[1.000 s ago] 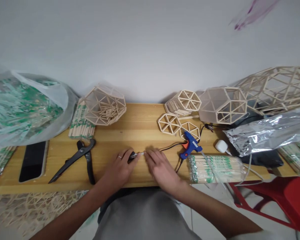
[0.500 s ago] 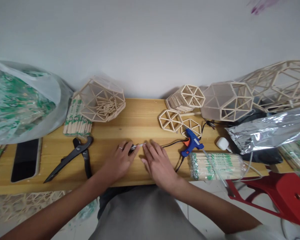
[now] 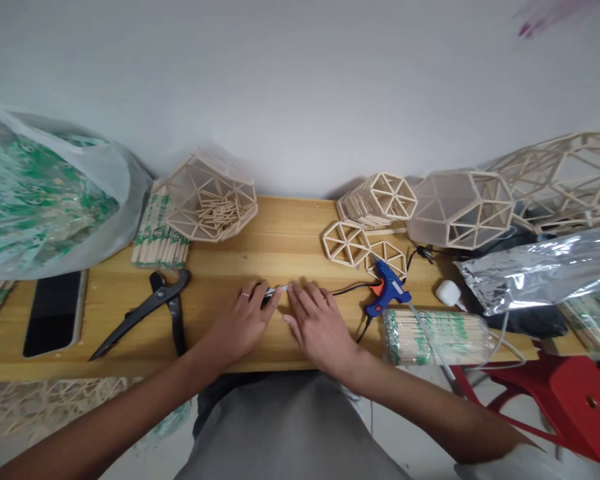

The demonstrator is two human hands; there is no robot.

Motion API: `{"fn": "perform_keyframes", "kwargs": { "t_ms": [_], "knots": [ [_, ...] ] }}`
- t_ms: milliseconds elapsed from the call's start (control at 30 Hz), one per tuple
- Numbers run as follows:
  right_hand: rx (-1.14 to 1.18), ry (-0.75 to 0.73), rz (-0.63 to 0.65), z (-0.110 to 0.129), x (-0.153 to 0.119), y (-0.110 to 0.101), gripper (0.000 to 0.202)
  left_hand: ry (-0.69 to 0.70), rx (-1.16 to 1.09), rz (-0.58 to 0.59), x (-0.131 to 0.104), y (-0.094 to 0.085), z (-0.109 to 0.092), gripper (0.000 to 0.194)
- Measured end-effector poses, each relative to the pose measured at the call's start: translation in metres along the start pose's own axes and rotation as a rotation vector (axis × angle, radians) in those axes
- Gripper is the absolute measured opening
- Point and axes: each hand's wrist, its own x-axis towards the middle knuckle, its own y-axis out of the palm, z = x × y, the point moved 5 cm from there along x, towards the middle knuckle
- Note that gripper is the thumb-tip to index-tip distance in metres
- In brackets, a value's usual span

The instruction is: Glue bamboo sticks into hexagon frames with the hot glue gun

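Observation:
My left hand (image 3: 245, 318), with a ring on one finger, is closed on a small utility knife (image 3: 269, 293). Its dark handle lies mostly beneath the fingers, and a thin pale metal strip like a blade points right. My right hand (image 3: 320, 321) lies on the wooden table (image 3: 280, 250) with fingers stretched out, the index fingertip by the tip of that strip. Anything under its fingers is hidden. Right of it is a blue glue gun (image 3: 389, 290), beside two flat stick hexagons, one of them a spoked hexagon (image 3: 346, 243).
Black shears (image 3: 153, 307) and a phone (image 3: 54, 313) lie left, near a plastic bag (image 3: 80, 200). A stick basket (image 3: 210, 200) holds short sticks. Wrapped chopsticks (image 3: 440, 337), a white charger (image 3: 449, 292) and a silver foil bag (image 3: 540, 267) are right; a red chair (image 3: 580, 400) stands below.
The view has shifted slightly. Both hands keep nearly the same pose on the table, and the knife remains in my left hand.

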Motion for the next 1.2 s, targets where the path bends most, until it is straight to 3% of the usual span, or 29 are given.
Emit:
{"fn": "perform_keyframes", "kwargs": {
  "t_ms": [167, 400, 600, 900, 1067, 1200],
  "knots": [
    [0.001, 0.014, 0.024, -0.007, 0.02, -0.003, 0.053, -0.094, 0.114, 0.072, 0.012, -0.003, 0.006, 0.049],
    [0.031, -0.011, 0.045, -0.006, 0.019, -0.005, 0.053, -0.053, 0.117, 0.074, 0.008, -0.006, 0.004, 0.051],
    [0.046, -0.057, 0.038, -0.013, 0.053, -0.006, 0.049, -0.201, 0.165, 0.113, 0.024, -0.011, 0.017, 0.049],
    [-0.025, -0.077, 0.116, 0.003, 0.024, -0.004, 0.058, -0.138, 0.055, -0.021, -0.02, -0.01, 0.023, 0.052],
    [-0.035, -0.076, 0.121, 0.009, 0.025, 0.003, 0.057, -0.039, 0.084, -0.126, -0.033, -0.014, 0.03, 0.043],
    [-0.027, -0.084, 0.127, 0.014, 0.04, 0.004, 0.058, 0.002, 0.121, -0.162, -0.033, -0.016, 0.033, 0.042]
  ]
}}
